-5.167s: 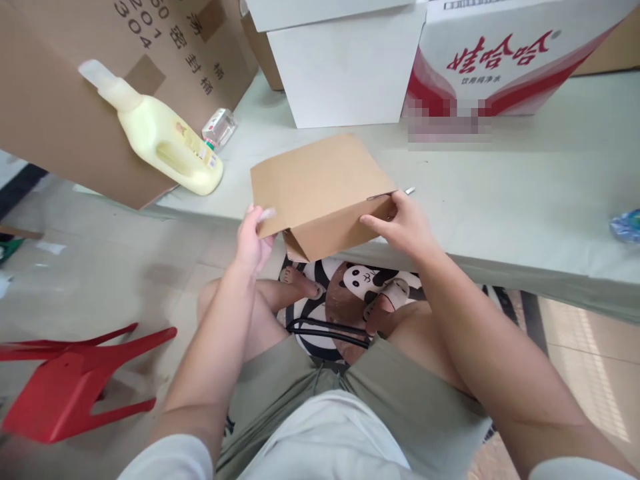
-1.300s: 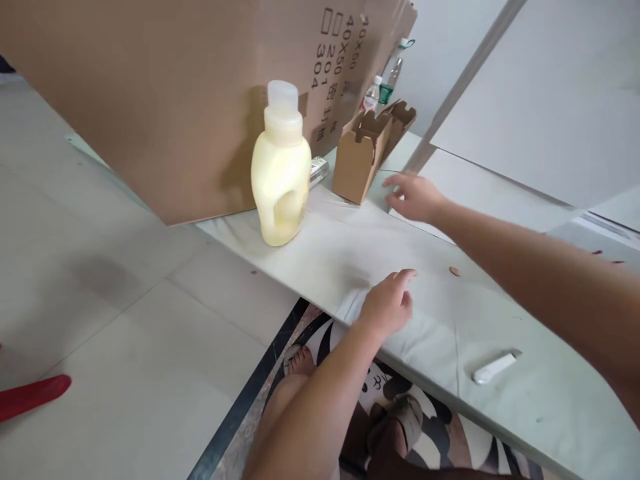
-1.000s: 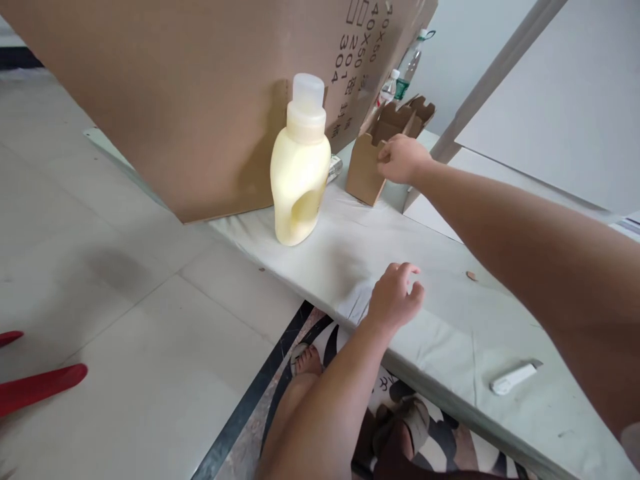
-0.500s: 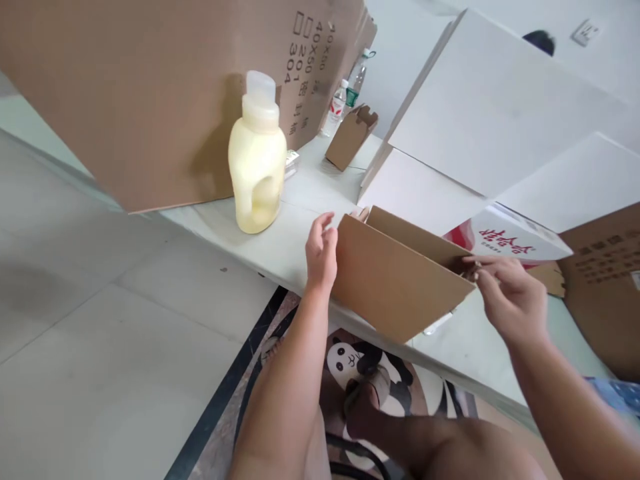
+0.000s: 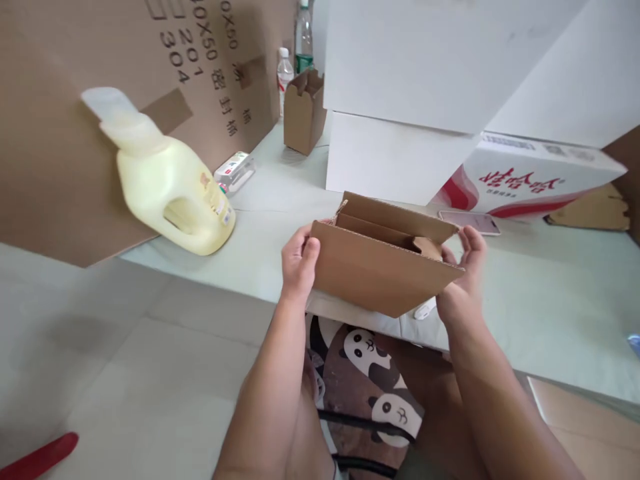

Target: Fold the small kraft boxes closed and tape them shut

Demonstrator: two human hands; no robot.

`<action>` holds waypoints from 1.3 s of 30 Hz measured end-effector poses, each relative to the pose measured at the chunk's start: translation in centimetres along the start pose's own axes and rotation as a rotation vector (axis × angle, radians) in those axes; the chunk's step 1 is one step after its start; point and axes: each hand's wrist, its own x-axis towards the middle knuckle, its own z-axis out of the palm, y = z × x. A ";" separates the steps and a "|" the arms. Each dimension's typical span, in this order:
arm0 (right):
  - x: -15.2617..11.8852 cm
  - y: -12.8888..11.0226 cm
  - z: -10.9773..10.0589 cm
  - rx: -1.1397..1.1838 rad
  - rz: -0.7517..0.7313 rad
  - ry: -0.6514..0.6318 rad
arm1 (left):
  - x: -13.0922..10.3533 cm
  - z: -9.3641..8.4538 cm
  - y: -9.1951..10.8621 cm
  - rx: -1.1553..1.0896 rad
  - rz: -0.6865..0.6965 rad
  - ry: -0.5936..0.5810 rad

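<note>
A brown cardboard box [image 5: 375, 269] with an open top is held between my two hands at the table's front edge. Inner cardboard panels show through its opening. My left hand [image 5: 301, 261] grips the box's left end, thumb on the near face and fingers behind. At the right end, my right hand [image 5: 463, 270] is closed on the box, its fingers curled near a folded flap. A white object [image 5: 425, 309] lies partly hidden behind the box's lower right corner, and a phone [image 5: 470, 222] lies beyond the right end.
A yellow jug [image 5: 175, 193] stands at left before a large carton [image 5: 60, 167]. A small brown box [image 5: 304, 113] and bottles [image 5: 285, 73] are behind. White boxes [image 5: 400, 153] and a red-and-white box [image 5: 525, 177] line the back. Panda-print mat [image 5: 370, 353] below.
My left hand has closed on the box's left end, and my right hand has shifted its hold on the right end. The box's opening shows more. The camera view has turned rightward.
</note>
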 end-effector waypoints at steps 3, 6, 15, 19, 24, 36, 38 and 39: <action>-0.7 0.2 0.3 0.159 0.102 0.035 | -0.1 0.8 -0.5 0.095 0.037 0.039; -1.5 0.3 0.2 0.231 0.100 0.025 | -0.4 1.5 -0.5 0.136 0.049 0.095; -2.6 2.2 -1.1 0.352 0.003 0.049 | -0.4 1.3 -1.3 0.321 0.095 0.128; -2.8 2.3 -1.4 0.286 0.014 0.076 | -0.1 0.8 -0.8 0.427 0.147 -0.013; -2.7 2.7 -1.8 0.256 0.099 0.092 | 0.5 0.0 -0.8 0.359 0.103 0.039; -2.9 0.9 0.0 0.171 0.063 -0.365 | -0.3 -0.5 -4.3 0.079 -0.603 0.185; -2.7 0.5 0.0 0.123 0.005 -0.284 | -1.0 0.7 -4.1 0.058 -0.627 0.026; -2.7 0.3 -0.2 0.110 -0.022 -0.244 | -1.3 1.2 -3.9 0.042 -0.634 -0.036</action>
